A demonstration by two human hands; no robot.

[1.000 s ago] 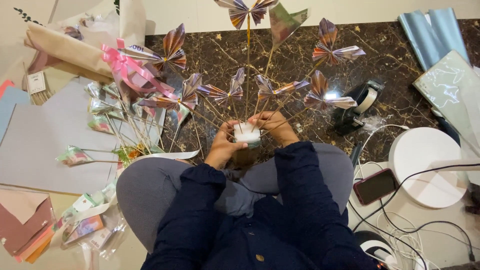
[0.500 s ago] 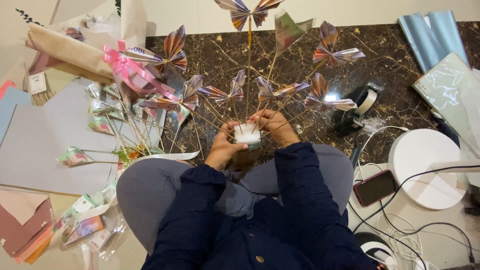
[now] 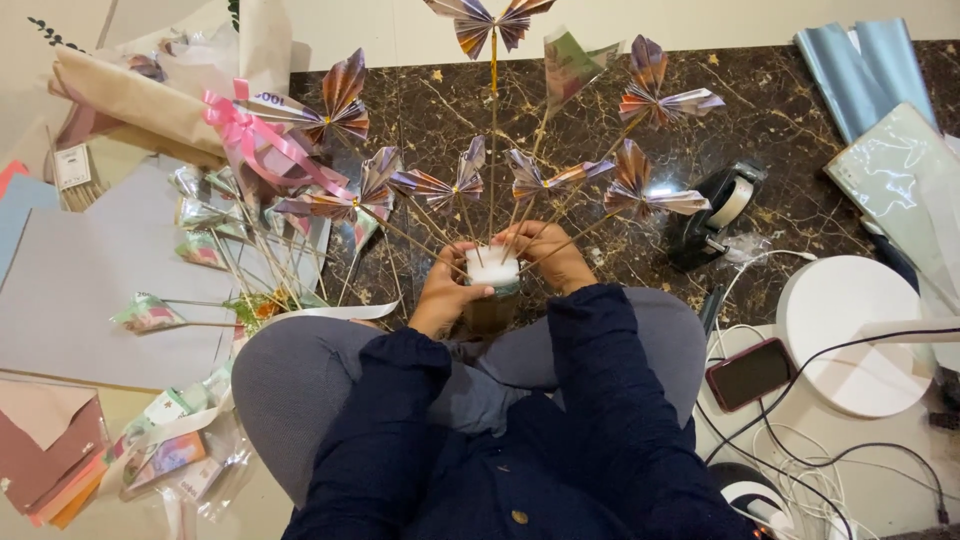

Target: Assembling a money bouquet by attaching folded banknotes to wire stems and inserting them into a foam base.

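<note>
I sit cross-legged on a dark marble floor. A small white foam block [image 3: 492,268] rests between my knees. My left hand [image 3: 443,293] cups its left side. My right hand [image 3: 545,252] pinches thin wooden sticks where they enter the foam on its right. Several sticks fan outward from the foam, each topped with a folded paper butterfly, such as a purple one [image 3: 441,186] near the middle, an orange one [image 3: 490,18] at the top and a folded one [image 3: 655,98] to the right.
More folded-paper sticks [image 3: 255,265] lie at left beside a brown paper wrap with pink ribbon [image 3: 245,128] and grey paper sheets [image 3: 90,280]. A black tape dispenser [image 3: 715,212], a phone [image 3: 750,372], a white round lamp base [image 3: 850,330] and cables sit at right.
The sticks and butterflies have shifted slightly as my right hand works at the foam. Both hands stay on the block.
</note>
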